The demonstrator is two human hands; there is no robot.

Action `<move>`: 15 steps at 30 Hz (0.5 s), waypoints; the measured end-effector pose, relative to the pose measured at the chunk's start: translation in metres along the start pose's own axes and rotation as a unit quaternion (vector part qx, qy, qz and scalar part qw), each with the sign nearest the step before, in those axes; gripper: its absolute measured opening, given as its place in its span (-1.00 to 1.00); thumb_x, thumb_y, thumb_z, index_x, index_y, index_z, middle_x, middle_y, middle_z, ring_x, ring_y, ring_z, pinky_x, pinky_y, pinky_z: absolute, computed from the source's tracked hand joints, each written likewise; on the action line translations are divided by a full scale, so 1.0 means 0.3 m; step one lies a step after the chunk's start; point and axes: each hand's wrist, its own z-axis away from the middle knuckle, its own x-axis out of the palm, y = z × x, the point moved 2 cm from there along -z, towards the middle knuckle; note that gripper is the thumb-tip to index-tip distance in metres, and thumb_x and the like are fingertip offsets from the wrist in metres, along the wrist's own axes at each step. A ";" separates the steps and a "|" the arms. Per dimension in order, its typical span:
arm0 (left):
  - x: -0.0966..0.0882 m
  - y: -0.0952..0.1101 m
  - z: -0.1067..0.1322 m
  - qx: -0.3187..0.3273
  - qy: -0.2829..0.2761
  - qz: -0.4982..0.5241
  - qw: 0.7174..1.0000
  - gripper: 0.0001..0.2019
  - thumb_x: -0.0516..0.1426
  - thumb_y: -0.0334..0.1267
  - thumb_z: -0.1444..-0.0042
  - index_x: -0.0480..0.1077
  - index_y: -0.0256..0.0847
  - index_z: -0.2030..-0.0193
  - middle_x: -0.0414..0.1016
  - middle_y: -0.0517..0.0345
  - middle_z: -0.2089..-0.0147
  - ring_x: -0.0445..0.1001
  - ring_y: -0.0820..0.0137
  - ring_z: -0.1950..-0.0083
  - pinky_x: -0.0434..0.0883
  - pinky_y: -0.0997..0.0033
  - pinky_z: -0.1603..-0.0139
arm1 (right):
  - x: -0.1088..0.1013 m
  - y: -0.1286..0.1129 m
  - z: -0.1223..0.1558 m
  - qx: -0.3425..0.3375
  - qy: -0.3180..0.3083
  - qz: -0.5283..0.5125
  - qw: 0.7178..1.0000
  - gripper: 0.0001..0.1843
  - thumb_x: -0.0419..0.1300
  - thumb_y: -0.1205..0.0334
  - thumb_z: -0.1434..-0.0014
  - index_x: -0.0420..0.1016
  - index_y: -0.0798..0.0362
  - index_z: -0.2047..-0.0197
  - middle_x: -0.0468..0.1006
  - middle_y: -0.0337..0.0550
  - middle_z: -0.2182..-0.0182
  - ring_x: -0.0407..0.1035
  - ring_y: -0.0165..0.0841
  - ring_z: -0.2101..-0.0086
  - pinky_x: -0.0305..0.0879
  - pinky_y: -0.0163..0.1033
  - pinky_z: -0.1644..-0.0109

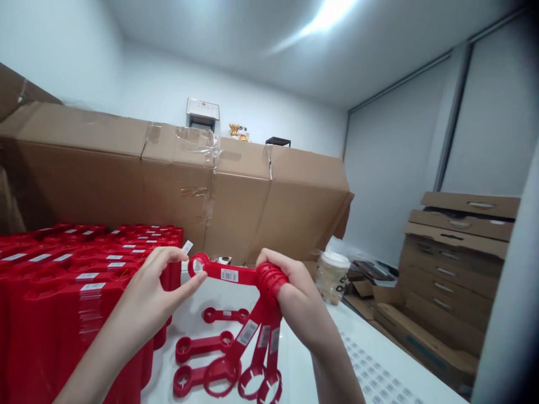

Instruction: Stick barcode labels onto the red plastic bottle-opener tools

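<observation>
Left hand (162, 289) pinching small end of red wrench (229, 275), right hand (290, 286) clenched round ribbed end; long axis level across frame centre, over loose wrenches (225, 315) on white table (189, 303).

I logged a large tape-patched cardboard carton (177, 191) along the far side of the white table (337, 331), a paper takeaway cup with a white lid (332, 278) at the table's far edge, and a stack of flat brown cartons (450, 280) before grey wall panels (391, 157) to the right.
</observation>
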 end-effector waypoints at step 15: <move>0.036 0.017 0.030 0.036 0.064 -0.086 0.994 -0.57 0.23 0.21 -0.04 0.21 -0.07 0.33 0.25 0.02 -0.02 0.33 0.00 -0.13 0.37 -0.06 -0.07 | 0.084 0.007 0.011 -0.019 -0.021 0.041 0.999 -0.79 -0.03 0.43 -0.16 0.17 0.01 0.49 0.29 -0.34 0.57 0.15 -0.43 0.50 0.01 -0.27 0.46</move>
